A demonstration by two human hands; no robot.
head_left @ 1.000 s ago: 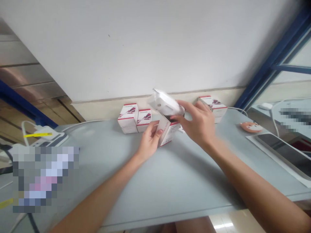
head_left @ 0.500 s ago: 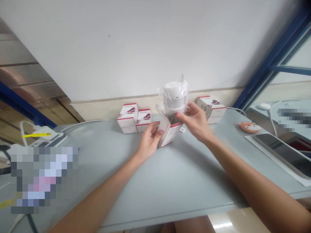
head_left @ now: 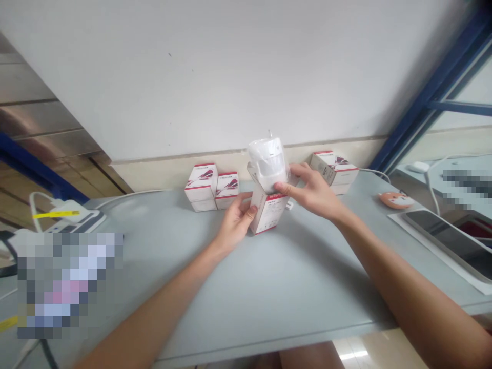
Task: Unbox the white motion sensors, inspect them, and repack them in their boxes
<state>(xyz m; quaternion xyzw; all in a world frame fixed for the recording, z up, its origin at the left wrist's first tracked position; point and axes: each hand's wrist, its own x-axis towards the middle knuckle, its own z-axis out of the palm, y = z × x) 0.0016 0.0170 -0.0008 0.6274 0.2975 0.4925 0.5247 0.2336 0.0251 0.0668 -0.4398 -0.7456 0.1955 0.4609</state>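
My left hand (head_left: 234, 223) grips the side of a small white and red carton (head_left: 268, 211) standing upright on the grey table (head_left: 246, 287), its top flaps open. My right hand (head_left: 313, 192) pinches a white device wrapped in clear plastic (head_left: 267, 163). The device's lower part sits inside the carton's open top and its upper part sticks out.
Two matching cartons (head_left: 211, 186) stand side by side by the wall at the left, another carton (head_left: 333, 170) at the right. An orange round object (head_left: 395, 199) and a flat dark tablet (head_left: 448, 241) lie at the right. White cabled gear (head_left: 65, 212) sits at the left.
My right hand turned the wrapped device from tilted to upright and lowered it into the carton's open top. My left hand kept hold of the carton.
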